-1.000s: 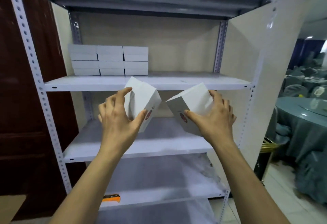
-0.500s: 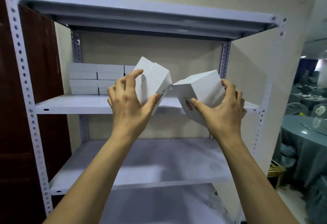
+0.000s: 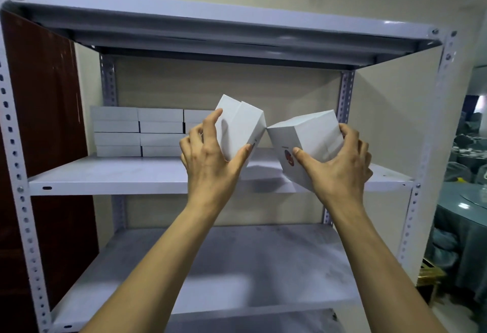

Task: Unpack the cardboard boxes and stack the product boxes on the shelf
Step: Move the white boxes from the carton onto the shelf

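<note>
Head view | left hand gripped tilted box; right hand gripped second box; corners touching above shelf; stack at rear left

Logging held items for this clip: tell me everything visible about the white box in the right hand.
The white box looks like smooth matte cardboard, closed, with a red round mark on its near end face. It is tilted, near end dipping below the shelf edge, held in the air. The right hand grips it, thumb on the marked face, fingers over the far side. Its upper corner meets the left hand's box.
</note>
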